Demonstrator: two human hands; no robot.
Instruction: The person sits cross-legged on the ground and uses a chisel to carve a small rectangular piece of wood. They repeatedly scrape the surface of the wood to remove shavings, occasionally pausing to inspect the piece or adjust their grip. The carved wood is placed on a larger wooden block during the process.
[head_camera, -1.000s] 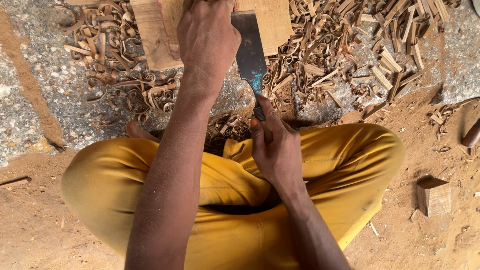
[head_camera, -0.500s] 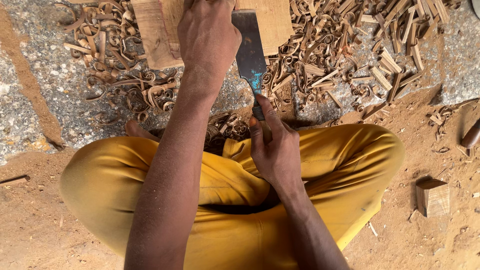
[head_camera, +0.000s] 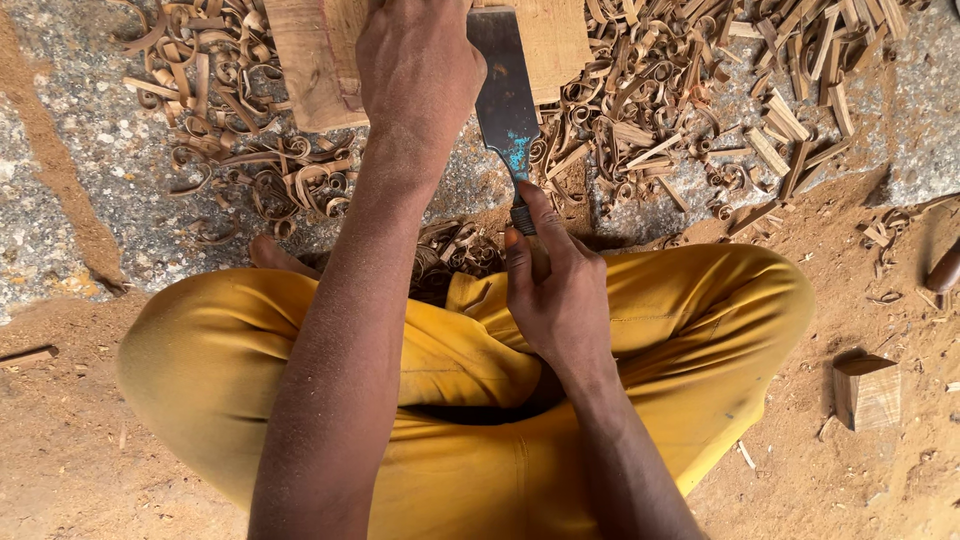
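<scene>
A wide flat chisel (head_camera: 503, 95) with a dark metal blade and a blue smear lies with its edge on a pale wooden board (head_camera: 310, 60) at the top of the view. My right hand (head_camera: 555, 290) is closed around the chisel's handle, just above my yellow trousers (head_camera: 700, 330). My left hand (head_camera: 415, 70) rests on top of the board, beside the blade, with the fingers curled over the wood. My fingertips there are cut off by the top edge of the frame.
Curled wood shavings (head_camera: 270, 170) and split chips (head_camera: 770, 110) cover the grey stone ground around the board. A small wooden block (head_camera: 868, 392) stands on the sandy soil at the right. My bare foot (head_camera: 275, 255) shows under the left knee.
The blade and my right hand have shifted very slightly. My left hand stays on the board.
</scene>
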